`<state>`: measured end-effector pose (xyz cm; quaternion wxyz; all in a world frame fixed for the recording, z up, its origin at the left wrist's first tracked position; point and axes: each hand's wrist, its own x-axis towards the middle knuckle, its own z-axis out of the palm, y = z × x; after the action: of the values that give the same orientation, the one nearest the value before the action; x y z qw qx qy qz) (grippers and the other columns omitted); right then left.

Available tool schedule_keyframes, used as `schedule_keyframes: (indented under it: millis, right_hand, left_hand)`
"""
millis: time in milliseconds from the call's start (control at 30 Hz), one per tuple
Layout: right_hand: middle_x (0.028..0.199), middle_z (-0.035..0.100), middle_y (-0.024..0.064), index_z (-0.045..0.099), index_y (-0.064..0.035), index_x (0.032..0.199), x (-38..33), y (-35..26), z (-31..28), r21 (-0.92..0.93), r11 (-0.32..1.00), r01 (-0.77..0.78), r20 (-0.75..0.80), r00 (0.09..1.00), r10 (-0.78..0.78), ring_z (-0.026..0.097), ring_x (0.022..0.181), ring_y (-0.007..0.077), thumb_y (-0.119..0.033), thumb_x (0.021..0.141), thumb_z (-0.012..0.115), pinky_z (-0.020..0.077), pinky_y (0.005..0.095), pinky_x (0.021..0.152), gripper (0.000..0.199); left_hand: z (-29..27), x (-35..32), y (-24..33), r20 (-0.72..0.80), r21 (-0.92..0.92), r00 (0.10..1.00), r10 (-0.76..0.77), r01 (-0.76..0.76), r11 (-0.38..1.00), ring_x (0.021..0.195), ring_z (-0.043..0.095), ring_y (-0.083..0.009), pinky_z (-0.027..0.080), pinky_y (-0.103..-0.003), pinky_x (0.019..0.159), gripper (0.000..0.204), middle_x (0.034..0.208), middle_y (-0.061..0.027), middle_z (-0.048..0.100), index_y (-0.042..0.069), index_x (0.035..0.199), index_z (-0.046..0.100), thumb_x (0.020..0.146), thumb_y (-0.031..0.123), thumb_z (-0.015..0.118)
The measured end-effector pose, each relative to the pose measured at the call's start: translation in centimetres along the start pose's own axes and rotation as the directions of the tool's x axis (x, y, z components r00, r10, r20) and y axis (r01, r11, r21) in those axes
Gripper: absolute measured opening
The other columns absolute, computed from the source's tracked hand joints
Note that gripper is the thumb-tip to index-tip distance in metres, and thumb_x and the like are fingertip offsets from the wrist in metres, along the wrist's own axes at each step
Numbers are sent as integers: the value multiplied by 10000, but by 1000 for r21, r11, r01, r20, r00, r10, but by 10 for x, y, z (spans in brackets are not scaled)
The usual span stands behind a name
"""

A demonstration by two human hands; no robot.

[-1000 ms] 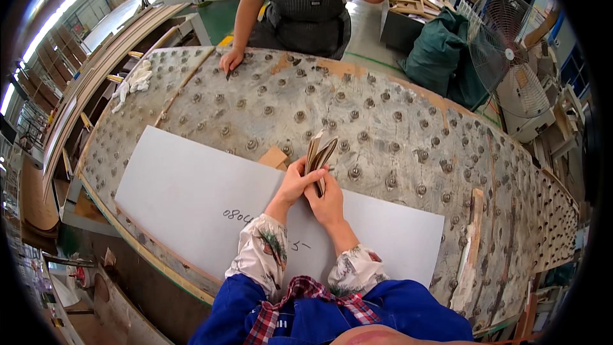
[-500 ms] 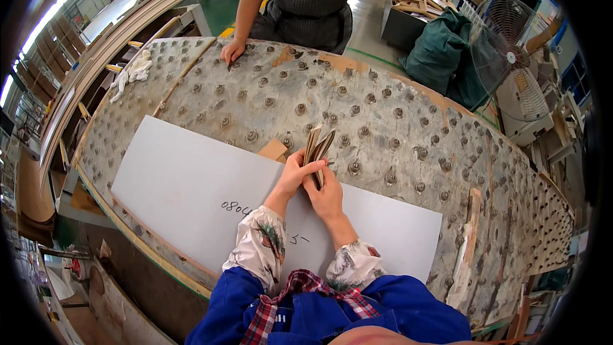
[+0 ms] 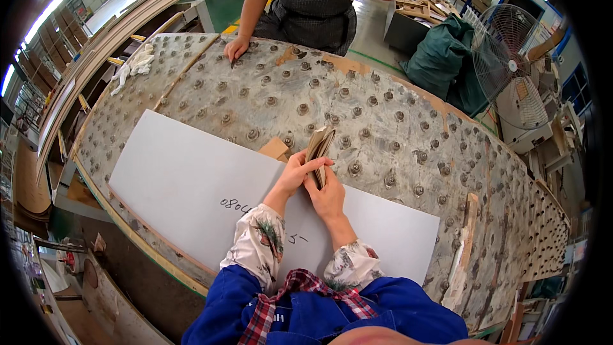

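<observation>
Both my hands meet above a large white panel (image 3: 179,160) with handwriting on it. My left hand (image 3: 295,172) is closed round the lower left side of a folded bundle of thin brownish-grey sheets (image 3: 320,143), its thumb across the front. Opposite it, my right hand (image 3: 327,193) grips the bundle's lower right part. The sheets stand upright and curve at the top; their exact kind does not show. Just left of the bundle, a small wooden block (image 3: 275,149) lies at the panel's far edge.
The panel rests on a wide table (image 3: 268,83) studded with roller balls. Across it stands a person, one hand (image 3: 236,48) on the tabletop. White gloves (image 3: 135,67) lie far left, and a wooden strip (image 3: 461,249) lies right. A fan (image 3: 513,66) stands beyond green sacks (image 3: 440,57).
The bundle's fanned-out upper ends have come closer together. Both hands keep hold of it at almost the same place, and the whole view has shifted slightly.
</observation>
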<state>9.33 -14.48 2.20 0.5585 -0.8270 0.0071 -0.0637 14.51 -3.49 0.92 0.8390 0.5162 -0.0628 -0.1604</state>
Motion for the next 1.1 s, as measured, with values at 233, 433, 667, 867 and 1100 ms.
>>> schedule_keyframes:
  millis: [233, 433, 667, 867, 1100]
  right_hand:
    - [858, 639, 134, 563, -67, 1043, 1, 1, 1, 20, 1000, 24, 17, 1000, -25, 621, 786, 284, -339, 773, 618, 469, 344, 696, 387]
    - [899, 634, 139, 563, -53, 1050, 4, 9, 1, 28, 999, 24, 44, 999, -26, 618, 814, 271, -312, 786, 614, 463, 328, 708, 374]
    - [1161, 551, 176, 546, -43, 1093, 4, 12, 4, 44, 999, 25, 34, 999, -26, 583, 978, 315, -327, 778, 620, 458, 344, 798, 431]
    - [996, 624, 149, 484, 10, 1174, 2, 2, 2, 58, 996, 68, -5, 998, -68, 611, 890, 224, -300, 800, 621, 449, 285, 773, 505]
    - [951, 639, 120, 554, -43, 1104, 3, 4, 0, 44, 999, -2, 78, 997, -1, 613, 865, 251, -301, 788, 615, 458, 315, 746, 413]
  left_hand:
    - [0, -1, 0, -32, 40, 999, 9, -7, 999, 854, 589, -131, 473, -266, 763, 350, 944, -99, 633, -24, 1050, 550, 785, 180, 654]
    - [-1, 1, -4, -6, 20, 999, 40, -40, 999, 916, 575, -152, 464, -295, 804, 447, 1009, -110, 612, -19, 1108, 516, 747, 176, 694]
    - [0, 0, -1, 4, 100, 1000, 25, -25, 995, 842, 564, -133, 446, -275, 776, 299, 925, -72, 606, -12, 962, 575, 739, 161, 673]
    - [-2, 1, -4, -13, 46, 1000, -16, 17, 999, 826, 575, -130, 461, -269, 752, 350, 913, -74, 620, -3, 1012, 552, 741, 169, 692]
    - [-3, 3, -6, -71, -141, 997, -30, 20, 990, 827, 586, -151, 478, -272, 732, 472, 893, -101, 610, 16, 1214, 440, 858, 303, 554]
